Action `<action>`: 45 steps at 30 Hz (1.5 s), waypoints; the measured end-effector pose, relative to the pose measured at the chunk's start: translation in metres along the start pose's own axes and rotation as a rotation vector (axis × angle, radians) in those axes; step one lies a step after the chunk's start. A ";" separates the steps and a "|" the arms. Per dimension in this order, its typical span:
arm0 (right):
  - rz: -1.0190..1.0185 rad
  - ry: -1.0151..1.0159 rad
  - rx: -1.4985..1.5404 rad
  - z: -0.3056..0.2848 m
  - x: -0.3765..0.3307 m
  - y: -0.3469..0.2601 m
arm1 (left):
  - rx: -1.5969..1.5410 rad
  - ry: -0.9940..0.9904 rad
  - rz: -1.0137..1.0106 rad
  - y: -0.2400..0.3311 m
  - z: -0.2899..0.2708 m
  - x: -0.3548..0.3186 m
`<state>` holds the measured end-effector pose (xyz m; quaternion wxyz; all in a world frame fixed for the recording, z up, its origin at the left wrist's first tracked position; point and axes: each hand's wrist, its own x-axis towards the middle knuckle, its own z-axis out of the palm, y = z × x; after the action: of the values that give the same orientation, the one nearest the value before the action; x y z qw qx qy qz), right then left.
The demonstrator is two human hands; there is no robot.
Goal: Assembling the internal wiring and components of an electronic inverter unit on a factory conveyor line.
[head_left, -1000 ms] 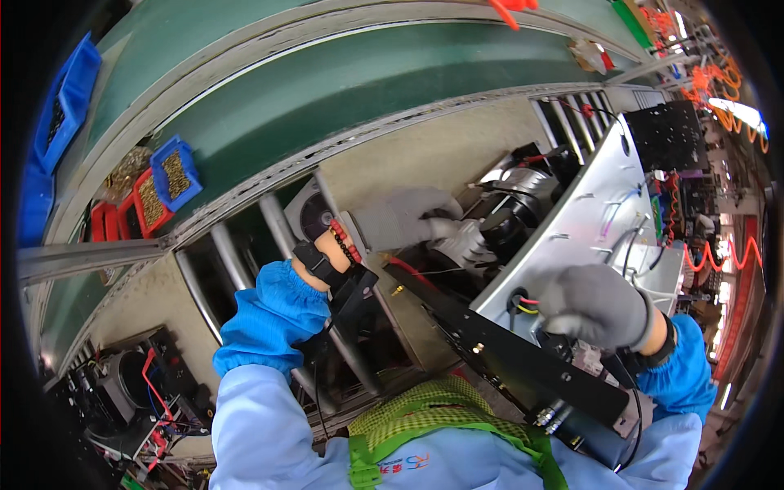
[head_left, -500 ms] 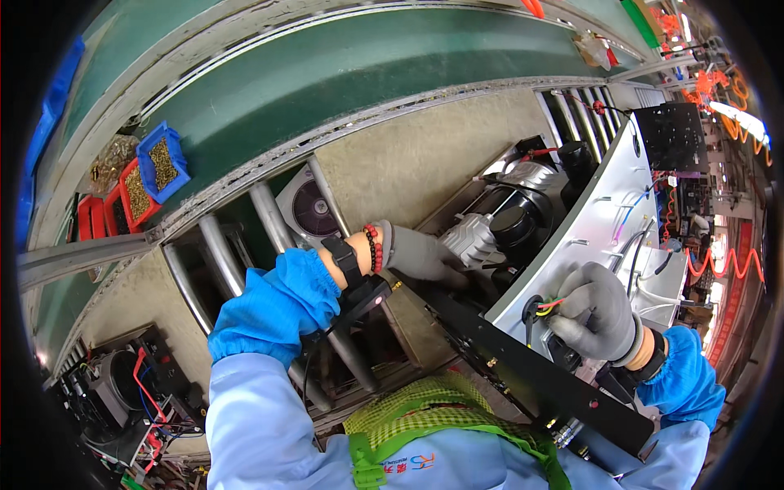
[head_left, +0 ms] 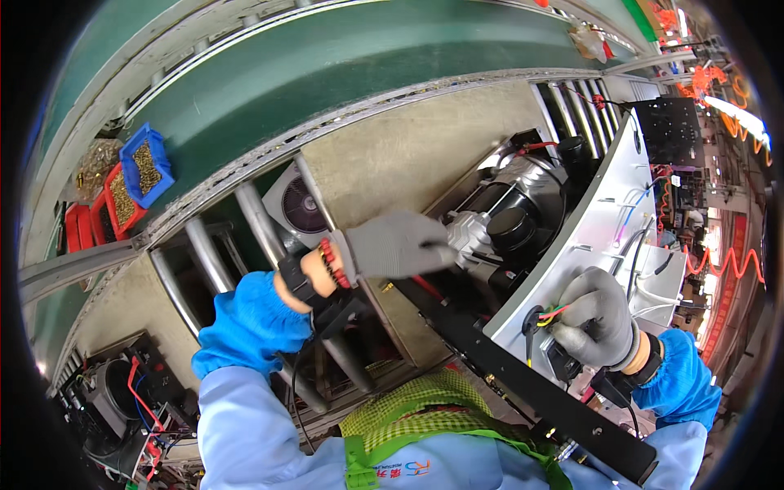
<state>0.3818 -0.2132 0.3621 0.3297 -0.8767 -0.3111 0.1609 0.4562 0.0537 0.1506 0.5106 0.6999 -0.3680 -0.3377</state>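
Note:
My left hand (head_left: 398,245), in a grey glove, hovers above the end of a long black metal bar (head_left: 543,384), left of a silver-and-black motor unit (head_left: 482,229). Its fingers are loosely apart, slightly blurred, and nothing shows between them. My right hand (head_left: 596,318), also gloved, is closed in a pinch on thin coloured wires (head_left: 553,313). These come out of a black cable grommet in the pale metal panel (head_left: 563,253). The panel stands tilted on the right side of the motor unit. Part of the wires is hidden by the right fingers.
Metal rollers (head_left: 260,224) run beneath a board (head_left: 392,159). A round-grilled part (head_left: 302,204) lies by the rollers. Blue (head_left: 147,167) and red (head_left: 122,200) bins of small fasteners stand at left. Another machine unit (head_left: 122,392) is at lower left.
My left hand has come up and left, out from beside the motor unit and the black bar. The right hand keeps its pinch on the wires, nearly in place.

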 end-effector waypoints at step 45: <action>0.039 0.060 0.075 0.000 -0.001 0.009 | -0.385 -0.385 0.006 -0.061 -0.010 -0.018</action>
<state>0.3851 -0.2193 0.3562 0.3686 -0.8740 -0.2775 0.1523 0.4661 0.0870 0.0964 0.5559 0.5119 -0.3892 -0.5267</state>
